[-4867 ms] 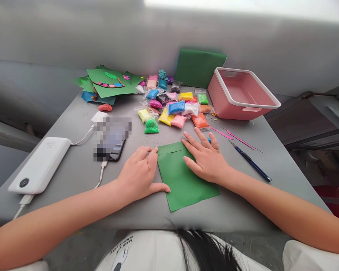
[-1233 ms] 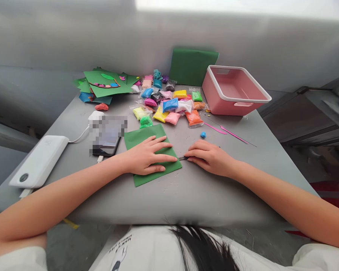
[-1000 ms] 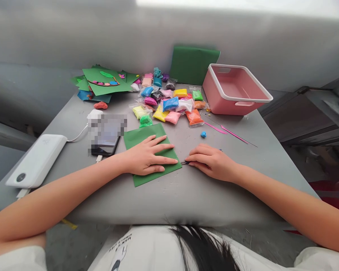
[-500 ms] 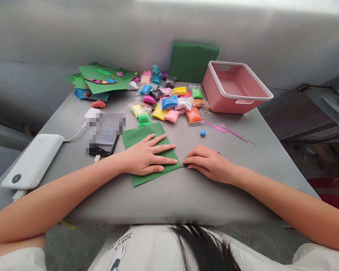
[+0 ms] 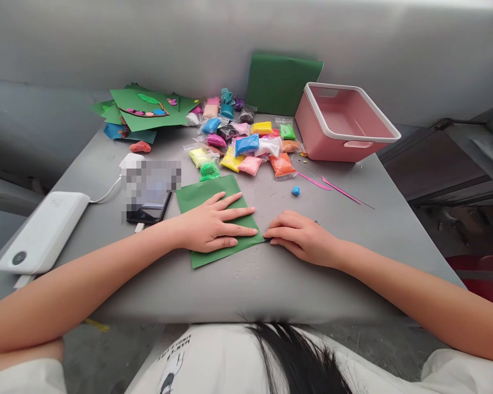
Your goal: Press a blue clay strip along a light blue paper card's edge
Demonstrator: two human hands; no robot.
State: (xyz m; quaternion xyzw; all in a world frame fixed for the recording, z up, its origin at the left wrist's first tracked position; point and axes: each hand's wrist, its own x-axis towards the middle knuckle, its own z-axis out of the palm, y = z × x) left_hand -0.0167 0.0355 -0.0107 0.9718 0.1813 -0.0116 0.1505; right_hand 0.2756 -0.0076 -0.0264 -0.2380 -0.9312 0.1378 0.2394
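My left hand (image 5: 213, 224) lies flat with spread fingers on a sheet of green paper (image 5: 201, 258), pressing it against the grey table. Just past the sheet's right corner, my right hand (image 5: 298, 235) rests on the table with its fingers pinched. A thin dark tip (image 5: 267, 239) pokes out from the fingertips at the paper's corner; the rest of it is hidden by the hand. A small lump of blue clay (image 5: 296, 190) sits beyond my right hand, near a pink modelling knife (image 5: 314, 181) and a thin pink needle tool (image 5: 340, 191).
Bags of coloured clay (image 5: 246, 145) are heaped behind the paper. A pink basket (image 5: 332, 134) stands back right, beside upright green card (image 5: 283, 82). Decorated green sheets (image 5: 143, 123) lie back left. A phone (image 5: 150, 202) and white power bank (image 5: 45, 230) are cabled on the left.
Both hands and the paper stay almost the same. The whole view has shifted slightly, and my right fingertips sit marginally closer to the paper's corner.
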